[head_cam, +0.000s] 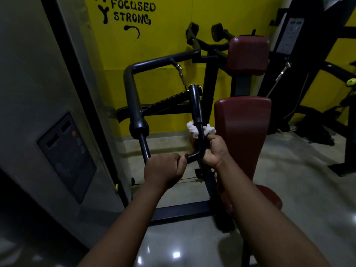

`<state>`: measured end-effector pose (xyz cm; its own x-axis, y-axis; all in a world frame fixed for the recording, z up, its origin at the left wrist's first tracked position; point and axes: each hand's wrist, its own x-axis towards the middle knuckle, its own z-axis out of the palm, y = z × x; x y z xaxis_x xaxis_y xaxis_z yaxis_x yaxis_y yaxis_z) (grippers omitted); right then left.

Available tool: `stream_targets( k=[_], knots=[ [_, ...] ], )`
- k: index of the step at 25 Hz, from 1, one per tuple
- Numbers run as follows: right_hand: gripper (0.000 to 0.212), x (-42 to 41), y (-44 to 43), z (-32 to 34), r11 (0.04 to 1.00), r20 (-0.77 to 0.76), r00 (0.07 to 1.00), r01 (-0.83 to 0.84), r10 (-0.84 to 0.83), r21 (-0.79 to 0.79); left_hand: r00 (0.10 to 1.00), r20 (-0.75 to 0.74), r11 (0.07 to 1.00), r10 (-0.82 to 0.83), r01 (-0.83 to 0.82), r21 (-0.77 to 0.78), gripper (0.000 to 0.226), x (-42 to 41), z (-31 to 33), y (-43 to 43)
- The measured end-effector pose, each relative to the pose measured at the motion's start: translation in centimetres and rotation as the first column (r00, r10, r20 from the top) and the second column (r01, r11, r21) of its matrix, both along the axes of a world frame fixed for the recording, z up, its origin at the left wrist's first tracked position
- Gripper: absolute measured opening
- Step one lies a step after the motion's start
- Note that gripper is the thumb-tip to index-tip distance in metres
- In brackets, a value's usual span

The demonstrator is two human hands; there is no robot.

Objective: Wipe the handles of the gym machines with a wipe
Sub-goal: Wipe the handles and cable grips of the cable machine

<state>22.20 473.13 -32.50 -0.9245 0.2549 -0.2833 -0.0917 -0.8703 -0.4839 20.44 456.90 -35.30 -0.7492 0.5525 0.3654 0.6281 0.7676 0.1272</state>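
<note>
Room: gym corner, yellow wall (163,45) with painted lettering, glossy floor (298,180), dim light.
Machine: black frame, with a maroon back pad (242,128) just to the right of my hands.
Handle: black upright grip (195,105), bending at its foot into a short crossbar (192,156).
Wipe: white wipe (193,129) bunched round the lower part of the upright grip, ends sticking out on both sides.
Right hand: my right hand (214,151) sits just below those ends, fingers (212,138) clenched round wipe and grip together.
Left hand: my left hand (163,170) has its fingers closed on the crossbar beside the bend, steadying it.
Risk, coverage: the wipe is scrunched narrow, so I judge it may miss strips, most likely the far side and the top.
Risk, slip: the loose ends could tear or slide out if I drag hard.
Risk, swing: a cable (181,74) links to the frame, so the handle may pivot away if my left hand loosens.
Risk, omission: the ribbed grip (167,102) behind is easy to skip.
</note>
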Motion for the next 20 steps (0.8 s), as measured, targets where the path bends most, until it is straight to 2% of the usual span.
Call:
stream_targets(
  k=[2,3,5,7,8,9,10,11,13,14,15,17,18,20],
  knots=[
    [0.031,1.2,-0.2,-1.6,0.997,-0.042,0.998,-0.054,0.052,-0.059,0.999,0.033,0.999,0.013,-0.012,-0.039,0.06,-0.1,0.3,0.1],
    [0.035,2.0,-0.4,-2.6,0.998,-0.046,0.997,-0.06,0.058,-0.03,0.999,0.054,0.999,0.011,-0.008,-0.049,0.057,-0.2,0.4,0.2],
    [0.038,2.6,-0.4,-3.6,0.991,-0.018,1.0,-0.014,0.017,0.137,0.994,0.107,0.999,0.003,0.002,-0.05,0.058,-0.5,0.4,0.3],
    [0.03,1.9,0.1,-3.0,0.916,-0.016,0.992,0.125,-0.129,0.381,0.986,0.165,0.998,0.01,0.001,-0.064,0.063,-1.2,0.2,0.6],
    [0.028,1.3,0.5,-2.0,0.839,-0.034,0.979,0.19,-0.201,0.51,0.978,0.206,0.997,0.016,-0.002,-0.071,0.065,-1.5,0.1,0.8],
    [0.028,0.6,0.9,-0.7,0.719,-0.042,0.963,0.228,-0.267,0.656,0.966,0.259,0.997,0.026,-0.007,-0.073,0.067,-1.7,0.0,1.0],
    [0.028,-0.2,1.4,0.5,0.536,-0.05,0.942,0.232,-0.331,0.812,0.949,0.312,0.998,0.037,-0.017,-0.068,0.067,-1.9,0.0,1.3],
    [0.028,-0.9,1.6,1.7,0.308,-0.079,0.915,0.213,-0.395,0.927,0.934,0.355,0.999,0.041,-0.025,-0.048,0.064,-1.9,0.0,1.7],
    [0.029,-2.3,1.1,3.0,-0.128,-0.194,0.858,0.15,-0.477,0.98,0.917,0.399,0.998,0.004,-0.031,0.061,0.05,-2.0,0.3,2.8],
    [0.029,-2.7,0.7,3.0,-0.283,-0.262,0.833,0.134,-0.486,0.95,0.916,0.399,0.989,-0.037,-0.022,0.143,0.043,-2.0,0.7,3.6],
    [0.03,-2.9,0.2,2.8,-0.393,-0.325,0.816,0.133,-0.478,0.91,0.914,0.394,0.97,-0.098,0.0,0.242,0.037,-1.9,1.2,4.6],
    [0.032,-2.3,0.0,1.6,-0.487,-0.401,0.813,0.169,-0.424,0.857,0.898,0.375,0.875,-0.23,0.022,0.483,0.022,-1.9,2.1,6.5],
    [0.033,-1.9,0.2,1.2,-0.497,-0.417,0.819,0.191,-0.394,0.846,0.894,0.366,0.819,-0.257,0.001,0.573,0.015,-1.9,2.5,7.2],
    [0.034,-2.3,1.2,1.2,-0.496,-0.445,0.826,0.242,-0.345,0.834,0.903,0.358,0.749,-0.237,-0.065,0.659,0.01,-2.5,2.6,8.0]
  ],
)
